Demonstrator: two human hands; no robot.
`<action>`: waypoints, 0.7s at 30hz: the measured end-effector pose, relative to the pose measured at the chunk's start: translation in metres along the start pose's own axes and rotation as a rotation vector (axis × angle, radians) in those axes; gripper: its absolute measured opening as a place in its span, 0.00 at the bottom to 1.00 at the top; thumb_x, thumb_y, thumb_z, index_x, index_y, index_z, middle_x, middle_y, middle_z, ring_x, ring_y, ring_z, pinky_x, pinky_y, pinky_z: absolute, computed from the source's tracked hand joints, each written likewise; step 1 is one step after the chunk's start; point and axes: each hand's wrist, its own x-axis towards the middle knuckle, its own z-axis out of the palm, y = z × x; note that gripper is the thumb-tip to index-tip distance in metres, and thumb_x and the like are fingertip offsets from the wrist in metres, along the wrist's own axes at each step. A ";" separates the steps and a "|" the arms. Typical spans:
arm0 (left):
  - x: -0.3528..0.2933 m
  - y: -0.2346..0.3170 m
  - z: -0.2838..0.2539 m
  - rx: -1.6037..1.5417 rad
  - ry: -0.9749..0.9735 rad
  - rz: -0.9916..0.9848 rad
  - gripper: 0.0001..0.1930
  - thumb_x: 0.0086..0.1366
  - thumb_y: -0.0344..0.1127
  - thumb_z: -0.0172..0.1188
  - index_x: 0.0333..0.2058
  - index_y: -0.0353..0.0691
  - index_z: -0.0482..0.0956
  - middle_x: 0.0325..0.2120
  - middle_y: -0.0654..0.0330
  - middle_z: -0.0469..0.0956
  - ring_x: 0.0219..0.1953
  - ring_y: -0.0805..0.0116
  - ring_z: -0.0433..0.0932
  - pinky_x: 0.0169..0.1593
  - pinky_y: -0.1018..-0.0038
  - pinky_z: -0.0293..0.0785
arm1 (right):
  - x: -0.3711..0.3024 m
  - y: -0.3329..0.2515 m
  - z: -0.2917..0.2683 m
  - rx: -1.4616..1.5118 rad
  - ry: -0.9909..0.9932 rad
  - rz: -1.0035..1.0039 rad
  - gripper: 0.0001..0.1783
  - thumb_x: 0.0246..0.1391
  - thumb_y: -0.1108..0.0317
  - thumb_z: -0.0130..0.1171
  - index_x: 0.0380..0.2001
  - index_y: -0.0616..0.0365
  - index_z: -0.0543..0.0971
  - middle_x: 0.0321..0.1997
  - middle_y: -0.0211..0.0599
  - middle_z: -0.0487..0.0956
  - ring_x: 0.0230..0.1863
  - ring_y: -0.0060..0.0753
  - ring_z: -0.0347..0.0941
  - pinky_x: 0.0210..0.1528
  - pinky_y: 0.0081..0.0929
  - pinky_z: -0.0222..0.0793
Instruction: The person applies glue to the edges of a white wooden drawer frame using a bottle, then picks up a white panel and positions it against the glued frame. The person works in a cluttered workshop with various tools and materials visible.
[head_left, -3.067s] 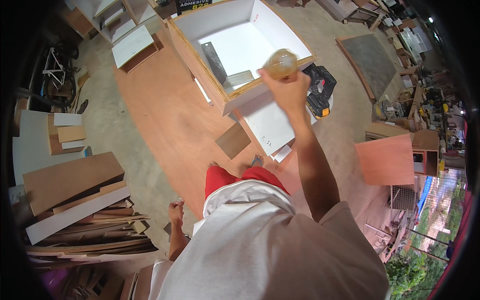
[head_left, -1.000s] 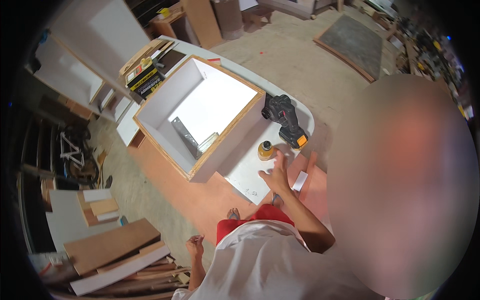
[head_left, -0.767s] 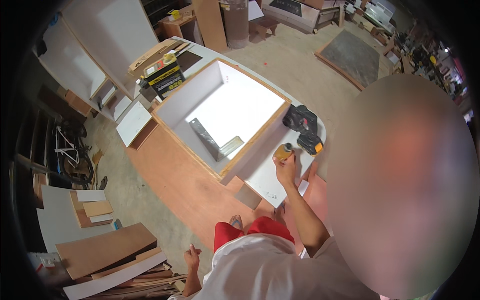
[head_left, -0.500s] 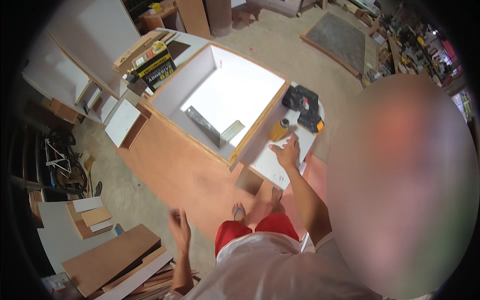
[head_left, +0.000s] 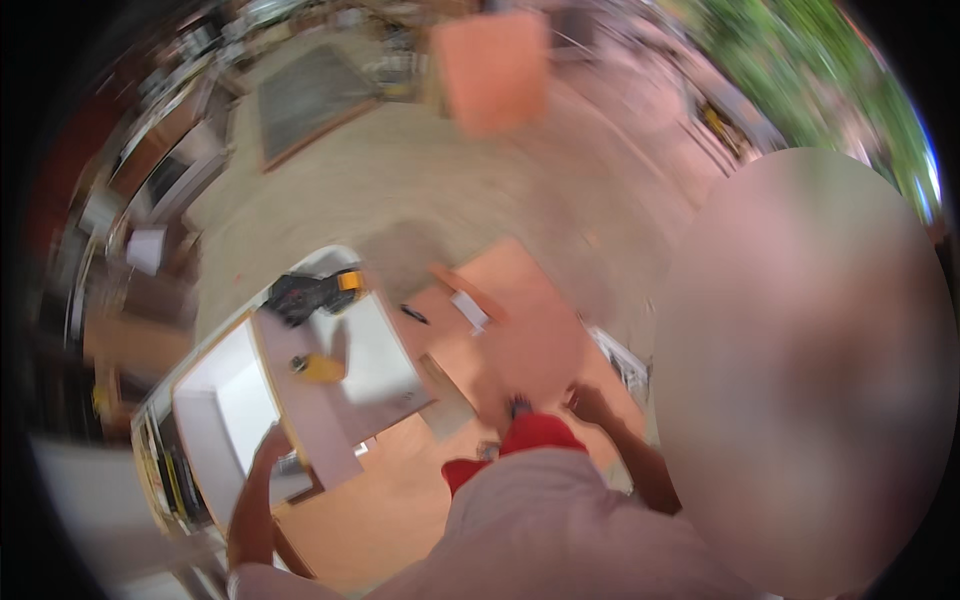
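My left hand (head_left: 272, 442) is over the near part of the white box (head_left: 282, 400) with wooden edges; whether it touches the box I cannot tell. Motion smears its fingers. Off to the right, my right hand (head_left: 588, 402) is above the orange-brown board, away from the box, its fingers too blurred to read. A yellow bottle (head_left: 322, 368) with a dark cap stands beside the box on a white surface (head_left: 378, 365). Behind it lies a black cordless power tool (head_left: 305, 297) with a yellow-orange part. Part of a metal piece (head_left: 290, 466) shows inside the box near my left hand.
Orange-brown board (head_left: 375, 530) covers the floor around my feet. A small dark object (head_left: 414, 314) and a white piece (head_left: 468, 310) lie right of the white surface. Farther off is a dark framed panel (head_left: 318, 98) on the concrete floor. A blurred oval covers the right side.
My view has swung to the right, so the box and tool now appear farther left. My right hand has left the bottle's side; my left hand has come up to the box.
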 end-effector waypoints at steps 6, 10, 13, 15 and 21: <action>0.024 -0.016 -0.005 -0.493 -0.052 -0.282 0.22 0.68 0.39 0.68 0.56 0.33 0.80 0.52 0.52 0.84 0.50 0.61 0.82 0.52 0.62 0.81 | -0.143 0.103 -0.034 0.325 0.601 0.735 0.25 0.55 0.57 0.76 0.49 0.61 0.82 0.41 0.45 0.86 0.39 0.42 0.84 0.45 0.39 0.80; 0.039 -0.003 0.003 -0.409 0.054 -0.347 0.20 0.70 0.40 0.67 0.55 0.32 0.80 0.49 0.52 0.84 0.46 0.61 0.83 0.49 0.63 0.82 | -0.268 0.123 0.034 0.546 0.641 1.009 0.27 0.53 0.54 0.75 0.50 0.61 0.82 0.44 0.52 0.87 0.44 0.49 0.85 0.48 0.43 0.79; 0.033 -0.026 0.000 -0.221 0.063 -0.271 0.19 0.71 0.40 0.65 0.53 0.32 0.81 0.47 0.52 0.85 0.43 0.61 0.84 0.47 0.64 0.83 | -0.374 0.138 0.138 0.598 0.511 1.196 0.29 0.54 0.50 0.75 0.47 0.64 0.83 0.40 0.47 0.87 0.38 0.36 0.84 0.43 0.36 0.79; 0.012 -0.055 -0.004 -0.064 0.079 -0.178 0.18 0.71 0.40 0.64 0.52 0.32 0.81 0.45 0.52 0.86 0.41 0.61 0.84 0.46 0.64 0.84 | -0.416 0.143 0.188 0.582 0.338 1.273 0.28 0.54 0.50 0.75 0.46 0.64 0.83 0.40 0.47 0.87 0.39 0.37 0.84 0.43 0.37 0.79; 0.005 -0.010 -0.144 -0.579 0.625 -0.255 0.28 0.75 0.54 0.58 0.60 0.36 0.80 0.56 0.49 0.81 0.54 0.53 0.82 0.55 0.54 0.81 | -0.439 0.111 0.286 0.632 0.064 1.228 0.28 0.53 0.48 0.75 0.44 0.63 0.85 0.41 0.50 0.88 0.41 0.41 0.85 0.45 0.38 0.80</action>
